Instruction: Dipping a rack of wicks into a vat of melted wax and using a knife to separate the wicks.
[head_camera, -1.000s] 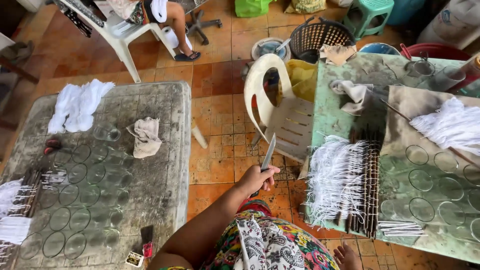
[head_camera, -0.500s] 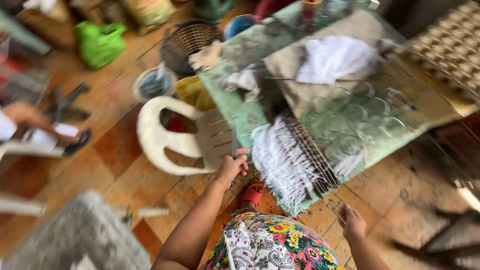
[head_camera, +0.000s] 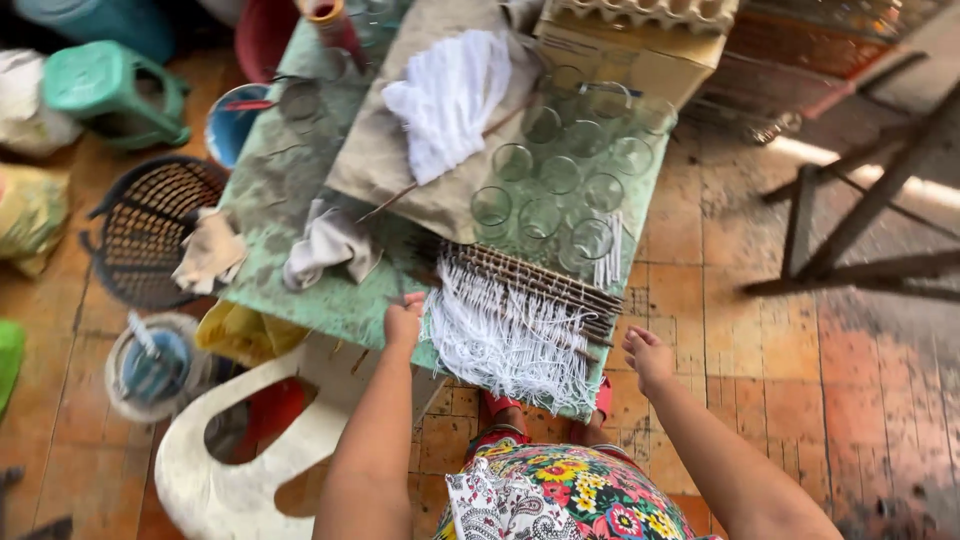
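My left hand (head_camera: 404, 323) is closed in a fist at the near edge of the green table (head_camera: 285, 185), just left of a fringe of white wicks (head_camera: 500, 340). The knife it carried is mostly hidden inside the fist. The wicks hang from a row of dark sticks (head_camera: 535, 282) over the table's front edge. My right hand (head_camera: 648, 358) hovers open and empty off the right end of that row. Behind the sticks stand several clear glasses (head_camera: 560, 175). A heap of white thread (head_camera: 450, 95) lies on brown paper (head_camera: 375, 160).
A crumpled rag (head_camera: 328, 245) lies on the table. A white plastic chair (head_camera: 225, 455) stands at lower left, with a dark basket (head_camera: 135, 235), a small tub (head_camera: 150, 365) and a green stool (head_camera: 100, 85) on the tiled floor. Egg trays (head_camera: 640, 15) sit behind; a wooden frame (head_camera: 850, 235) stands right.
The view has swung from the grey table to the green one. My left hand has come to the table's edge beside the wicks, and my right hand has come into view, open.
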